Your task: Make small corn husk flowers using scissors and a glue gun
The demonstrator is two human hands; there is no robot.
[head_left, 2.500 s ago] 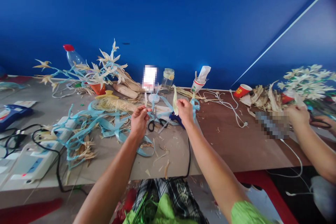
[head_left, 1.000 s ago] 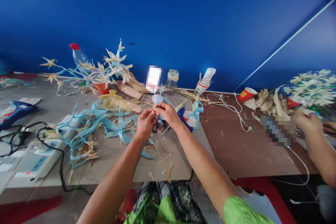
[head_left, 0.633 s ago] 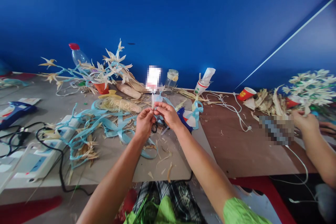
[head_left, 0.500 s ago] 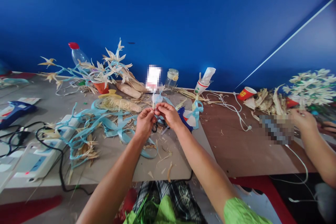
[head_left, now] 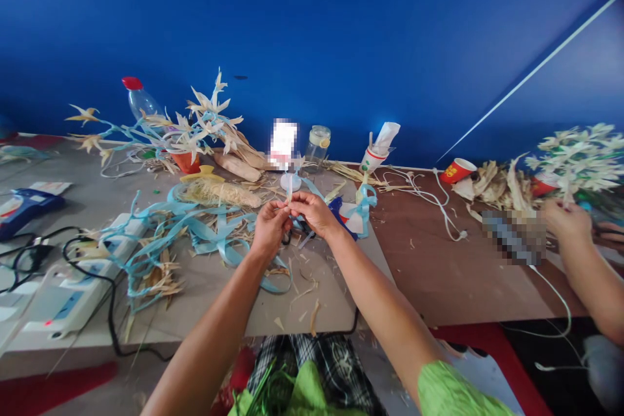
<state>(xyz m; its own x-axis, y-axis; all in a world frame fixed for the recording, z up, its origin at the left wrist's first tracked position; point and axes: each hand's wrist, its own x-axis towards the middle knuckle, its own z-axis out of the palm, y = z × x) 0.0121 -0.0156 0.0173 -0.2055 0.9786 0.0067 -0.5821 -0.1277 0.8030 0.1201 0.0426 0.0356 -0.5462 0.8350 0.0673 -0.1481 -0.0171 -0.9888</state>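
Note:
Both my hands meet over the middle of the table, fingertips together. Between them a thin pale strip [head_left: 289,194] stands upright; its kind is too small to make out. My left hand [head_left: 272,224] pinches its lower end, and my right hand [head_left: 312,211] pinches it from the other side. Left of my hands lies a tangle of light blue ribbon [head_left: 195,227] with dried husk scraps. A blue glue gun [head_left: 342,214], partly hidden, rests just right of my right hand.
Husk flowers on blue stems [head_left: 205,123] stand at the back left. A white power strip [head_left: 78,296] with black cables lies at the left. Behind my hands are a blurred bright screen [head_left: 283,143] and a jar [head_left: 318,145]. At the right, a co-worker's hand [head_left: 568,224] works near white flowers [head_left: 580,156].
My hands stay together at nearly the same spot, the fingers shifting slightly around the strip. The view has tilted a little. The co-worker's hand has moved slightly.

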